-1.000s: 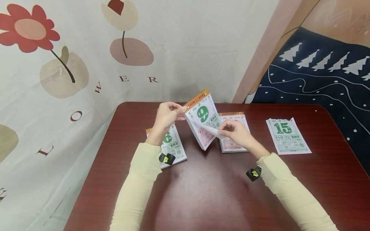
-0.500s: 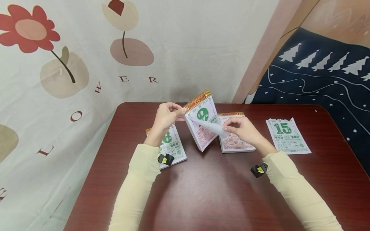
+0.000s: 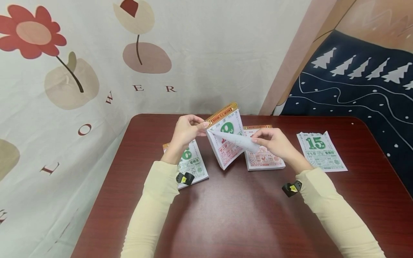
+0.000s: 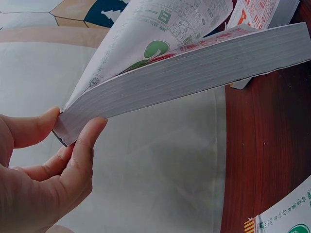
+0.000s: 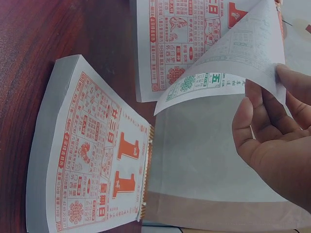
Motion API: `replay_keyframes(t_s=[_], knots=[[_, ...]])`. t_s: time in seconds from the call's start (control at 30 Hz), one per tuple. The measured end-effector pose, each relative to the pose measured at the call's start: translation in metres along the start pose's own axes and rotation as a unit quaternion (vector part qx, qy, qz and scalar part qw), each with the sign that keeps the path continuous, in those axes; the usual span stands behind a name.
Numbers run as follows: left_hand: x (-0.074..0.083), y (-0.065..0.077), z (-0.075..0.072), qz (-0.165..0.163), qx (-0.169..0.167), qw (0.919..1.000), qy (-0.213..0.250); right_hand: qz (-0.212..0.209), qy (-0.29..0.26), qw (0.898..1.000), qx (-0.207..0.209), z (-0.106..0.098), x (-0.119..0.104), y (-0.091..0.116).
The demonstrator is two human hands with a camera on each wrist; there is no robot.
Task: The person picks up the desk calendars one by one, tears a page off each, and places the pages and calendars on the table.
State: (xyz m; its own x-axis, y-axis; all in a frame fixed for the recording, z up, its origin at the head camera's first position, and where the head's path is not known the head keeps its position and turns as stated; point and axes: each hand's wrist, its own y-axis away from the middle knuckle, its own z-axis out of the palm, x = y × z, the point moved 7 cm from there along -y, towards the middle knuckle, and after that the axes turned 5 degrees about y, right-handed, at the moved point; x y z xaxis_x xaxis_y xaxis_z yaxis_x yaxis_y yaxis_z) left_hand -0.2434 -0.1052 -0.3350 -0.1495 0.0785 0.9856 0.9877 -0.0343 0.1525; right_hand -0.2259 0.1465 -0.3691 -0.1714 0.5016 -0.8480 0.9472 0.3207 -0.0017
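Observation:
My left hand [image 3: 186,130] grips a thick tear-off calendar [image 3: 229,153] by its upper left corner, tilted above the table. In the left wrist view its thumb and fingers pinch the block of pages [image 4: 189,73] from both sides. Its top sheet [image 3: 240,141], printed with a green 9, is peeled up from below and curls over to the right. My right hand [image 3: 275,144] pinches that sheet's free corner between thumb and fingers. Red print shows on the page beneath. In the right wrist view the lifted sheet [image 5: 233,56] is still joined near the orange-banded top.
A calendar with a green number [image 3: 194,165] lies under the left forearm. Another, with a red 11 [image 5: 124,162], lies behind the right hand. One loose sheet marked 15 [image 3: 317,148] rests at the right on the dark red table [image 3: 238,215]. A printed curtain [image 3: 209,53] hangs behind.
My right hand has moved right, drawing the green 9 sheet further up and across. More red print is uncovered. The left hand keeps its grip, almost in place.

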Motion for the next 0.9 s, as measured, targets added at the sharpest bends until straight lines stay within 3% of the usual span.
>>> replay_keyframes(t_s=[0.9], knots=[[-0.0031,0.0022,0.0021,-0.002,-0.009,0.9999,-0.013,-0.004,0.007,1.000,-0.001,-0.0078,-0.0016,0.0022]])
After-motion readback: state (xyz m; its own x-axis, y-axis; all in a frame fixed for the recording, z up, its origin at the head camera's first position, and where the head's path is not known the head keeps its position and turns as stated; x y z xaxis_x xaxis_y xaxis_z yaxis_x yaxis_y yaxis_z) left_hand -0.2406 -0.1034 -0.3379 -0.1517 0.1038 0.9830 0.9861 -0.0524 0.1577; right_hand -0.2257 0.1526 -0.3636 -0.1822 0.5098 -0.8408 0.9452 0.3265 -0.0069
